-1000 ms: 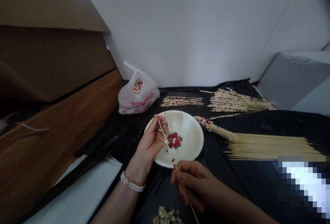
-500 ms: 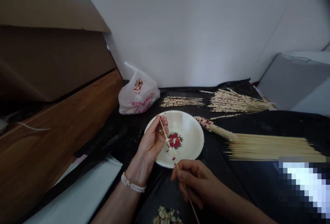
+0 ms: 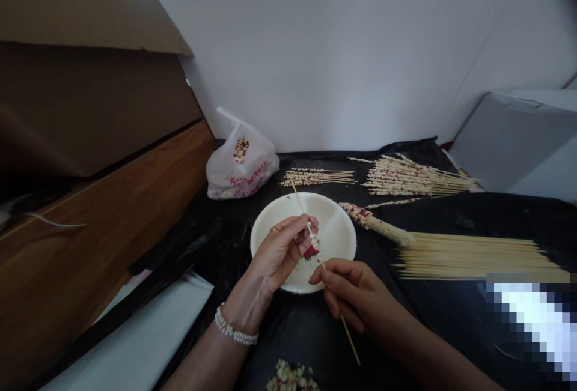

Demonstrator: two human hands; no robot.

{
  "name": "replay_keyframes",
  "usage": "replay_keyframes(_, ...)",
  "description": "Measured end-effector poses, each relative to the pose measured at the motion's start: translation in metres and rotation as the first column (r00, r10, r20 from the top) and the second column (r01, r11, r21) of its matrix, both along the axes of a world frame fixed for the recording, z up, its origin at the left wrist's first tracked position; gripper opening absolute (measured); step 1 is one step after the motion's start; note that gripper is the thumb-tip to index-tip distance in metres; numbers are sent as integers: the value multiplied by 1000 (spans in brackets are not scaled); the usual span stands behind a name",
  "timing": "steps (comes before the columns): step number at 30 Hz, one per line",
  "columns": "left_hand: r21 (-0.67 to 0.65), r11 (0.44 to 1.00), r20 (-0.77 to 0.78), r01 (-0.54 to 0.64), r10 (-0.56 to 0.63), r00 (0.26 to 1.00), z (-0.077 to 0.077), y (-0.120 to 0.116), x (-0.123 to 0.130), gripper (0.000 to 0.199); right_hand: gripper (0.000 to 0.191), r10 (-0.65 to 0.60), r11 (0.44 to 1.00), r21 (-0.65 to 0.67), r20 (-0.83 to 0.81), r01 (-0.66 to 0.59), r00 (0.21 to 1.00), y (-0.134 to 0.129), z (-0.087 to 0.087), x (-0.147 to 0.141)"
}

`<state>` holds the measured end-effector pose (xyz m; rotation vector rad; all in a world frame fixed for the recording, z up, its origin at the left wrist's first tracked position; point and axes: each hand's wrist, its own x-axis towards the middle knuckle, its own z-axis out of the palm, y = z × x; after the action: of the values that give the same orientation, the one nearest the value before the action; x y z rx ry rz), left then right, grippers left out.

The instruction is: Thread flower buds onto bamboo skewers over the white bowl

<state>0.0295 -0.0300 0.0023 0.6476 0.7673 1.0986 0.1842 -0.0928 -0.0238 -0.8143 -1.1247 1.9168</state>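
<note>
A thin wooden skewer (image 3: 350, 337) slants over the white bowl (image 3: 265, 223), with pale and dark-red corn kernels threaded along its middle. My right hand (image 3: 360, 295) grips its lower part just under the kernels, thumb against the fingers. Higher up, my left hand (image 3: 282, 250) pinches around the same skewer above the kernels, and the bare tip sticks out past the fingers. Whether a loose kernel sits in the left fingertips is hidden. Beneath the hands, the bowl has a red flower print and a few small bits in it.
A partly stripped corn cob (image 3: 383, 227) lies right of the bowl, near a bundle of bare skewers (image 3: 469, 257). Behind are threaded skewers (image 3: 396, 176), a smaller bunch (image 3: 302, 177) and a plastic bag (image 3: 246, 169) of kernels. Loose kernels (image 3: 291, 376) lie in front.
My left hand has slid down the skewer toward the kernels, leaving the upper tip bare. My right hand has moved slightly up and right with the skewer.
</note>
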Motion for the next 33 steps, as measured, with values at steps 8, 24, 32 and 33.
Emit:
replay_keyframes(8,-18,999,-38,51,-52,998,-1,-5,5,16,26,-29,999,16,-10,29,1000,1,2,3)
replay_keyframes(24,-291,924,184,-250,310,933,-1,12,-7,38,29,91,995,-37,-91,-95,992,-3,-5,-1)
replay_keyframes(32,-150,968,125,-202,221,967,-2,11,-13,24,26,123,990,-52,-109,-129,986,-5,-5,-2)
replay_keyframes(33,-115,975,111,-188,201,973,-3,11,-14,23,26,123,990,-55,-109,-130,986,-5,-5,-2)
